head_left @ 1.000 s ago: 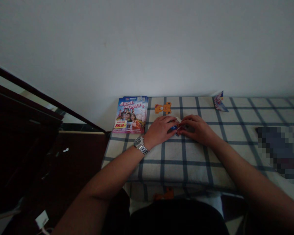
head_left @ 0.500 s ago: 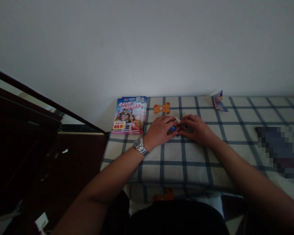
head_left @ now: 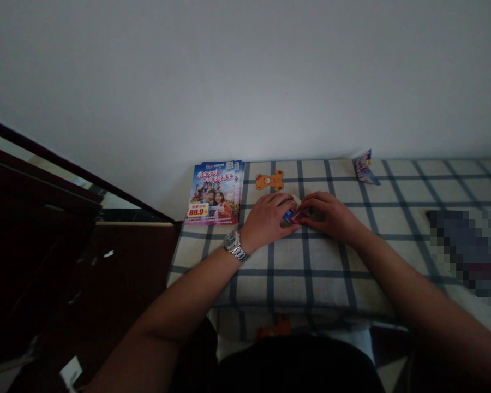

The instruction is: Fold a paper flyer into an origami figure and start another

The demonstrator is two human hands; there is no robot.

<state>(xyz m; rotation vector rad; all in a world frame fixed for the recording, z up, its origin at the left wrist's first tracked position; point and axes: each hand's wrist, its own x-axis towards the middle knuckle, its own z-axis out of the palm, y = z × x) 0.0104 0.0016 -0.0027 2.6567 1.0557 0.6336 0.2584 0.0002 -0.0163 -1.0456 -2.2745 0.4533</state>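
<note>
Pinching a folded paper (head_left: 288,215) between our left hand (head_left: 267,218) and right hand (head_left: 331,217), we see its pale tip (head_left: 296,200) point towards eleven o'clock; fingers (head_left: 316,204) hide its long axis.

Wall (head_left: 245,71): pale, plain from where I watch
Tablecloth (head_left: 327,278): cream, crossed by blue-grey bands
Bear motif (head_left: 270,180): orange, toward the back
Dark object (head_left: 466,245): pixelated, far right; I can't identify it
Floor (head_left: 139,273): dark, white scrap (head_left: 108,253) lying on it
</note>
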